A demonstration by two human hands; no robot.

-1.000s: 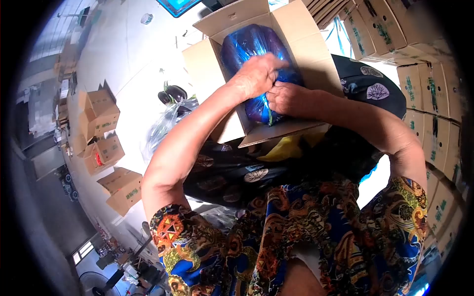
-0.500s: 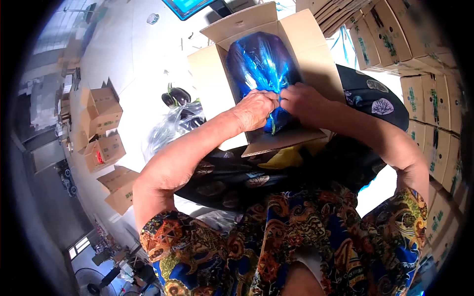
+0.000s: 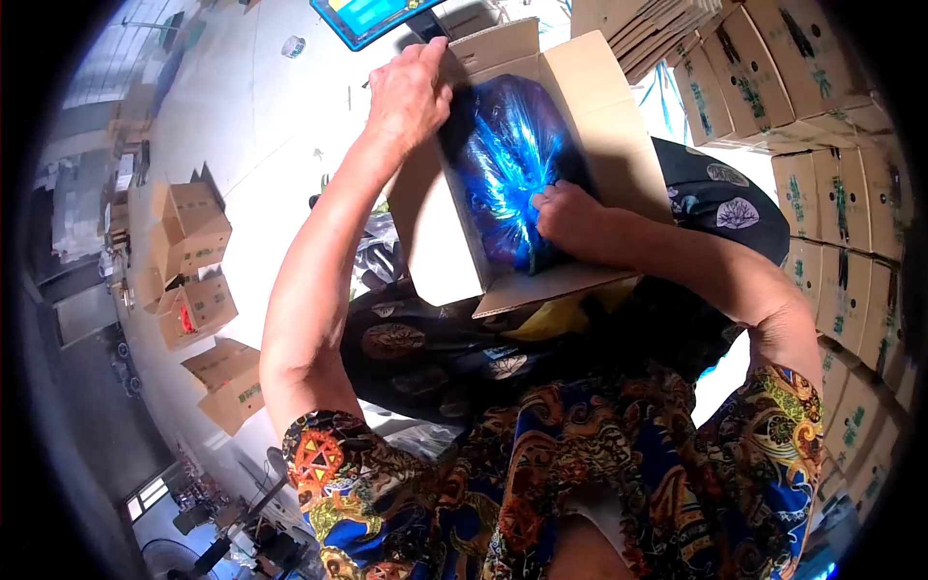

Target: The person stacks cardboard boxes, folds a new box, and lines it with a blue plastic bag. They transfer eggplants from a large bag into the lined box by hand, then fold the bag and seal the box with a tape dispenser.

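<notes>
An open cardboard box (image 3: 619, 145) stands in front of me with its flaps raised. Inside it lies a shiny blue plastic bag (image 3: 512, 135) filled with something dark purple. My right hand (image 3: 568, 215) is closed in a pinch on the bag's gathered neck, near the box's middle. At the far left corner, my left hand (image 3: 411, 92) has its fingers curled over the box flap (image 3: 483, 48). Clear plastic wrapping (image 3: 379, 246) with dark pieces under it shows just left of the box, partly behind my left forearm.
A blue-framed screen (image 3: 372, 19) stands beyond the box. Stacked cartons (image 3: 831, 203) line the right side, with flattened cardboard (image 3: 648, 34) at the back. Several open boxes (image 3: 193, 232) sit on the floor at left. A tape roll (image 3: 293, 46) lies farther off.
My left hand has let go of the bag's neck and moved forward and left to the box flap. The right hand still grips the neck. The box has shifted slightly.
</notes>
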